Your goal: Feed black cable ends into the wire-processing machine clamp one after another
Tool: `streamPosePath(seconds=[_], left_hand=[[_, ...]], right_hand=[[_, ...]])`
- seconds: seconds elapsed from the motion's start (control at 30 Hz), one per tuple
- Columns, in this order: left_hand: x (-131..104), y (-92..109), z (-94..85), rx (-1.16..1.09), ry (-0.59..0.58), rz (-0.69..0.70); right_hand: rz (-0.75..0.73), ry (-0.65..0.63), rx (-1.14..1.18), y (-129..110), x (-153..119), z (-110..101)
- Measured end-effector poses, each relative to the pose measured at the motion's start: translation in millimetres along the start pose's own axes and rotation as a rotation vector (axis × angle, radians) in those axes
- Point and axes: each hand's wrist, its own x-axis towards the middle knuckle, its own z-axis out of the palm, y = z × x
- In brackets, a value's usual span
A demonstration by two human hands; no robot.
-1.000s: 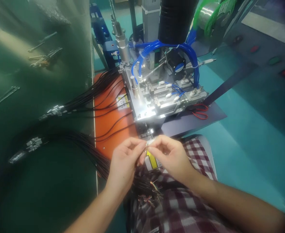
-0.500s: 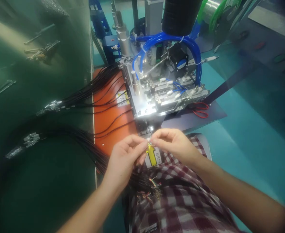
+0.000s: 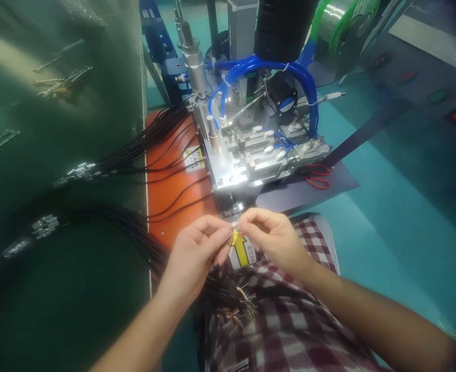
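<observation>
Both hands meet in a pinch in front of the machine, just over a label with a yellow arrow (image 3: 242, 252). Between the fingertips show a few thin wires (image 3: 236, 230), pale and reddish; their far ends are hidden by the fingers. My left hand (image 3: 199, 248) grips them from the left, thumb against forefinger. From the right, my right hand (image 3: 276, 240) pinches the same wires. Below the hands, a bundle of black cables (image 3: 220, 292) rests against the checked cloth (image 3: 282, 330), its stripped ends fanning out in coloured wires (image 3: 245, 297).
A metal machine (image 3: 251, 150) with blue air hoses (image 3: 259, 64) stands ahead on an orange plate (image 3: 169, 191). More black cables (image 3: 135, 147) cross to the green table (image 3: 96, 289) at left. A solder wire spool (image 3: 334, 23) hangs at upper right. Red-handled scissors or pliers (image 3: 317, 178) lie beyond.
The hands hold their pinch, with the right fingertips slightly farther from the left ones and more wire showing between them. The whole view has shifted a little left.
</observation>
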Motion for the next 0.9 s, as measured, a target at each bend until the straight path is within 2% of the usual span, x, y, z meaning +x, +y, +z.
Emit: streamPosePath(seconds=[0.27,0.4,0.53,0.63,0.73,0.9], left_hand=[[0.8,-0.5,-2.1,-0.042,-0.027,-0.004],[1.1,-2.6,-4.5,-0.059,-0.045,-0.004],[1.7,-3.0,-7.5,-0.042,-0.063,-0.005],[2.9,-1.4,-9.0,-0.020,-0.090,-0.019],[4.2,0.2,-9.9,0.013,-0.112,-0.053],[5.4,0.9,-11.1,0.089,-0.169,-0.129]], right_hand=[[-0.044,0.077,0.011,11.4,-3.2,6.9],[-0.053,0.077,0.055,13.3,-4.0,9.7],[-0.089,0.057,-0.010,11.7,-2.8,7.9],[-0.196,-0.027,-0.123,8.3,2.2,0.5],[-0.341,-0.164,-0.242,4.7,11.1,-11.4],[-0.432,-0.399,-0.352,-2.4,27.8,-28.9]])
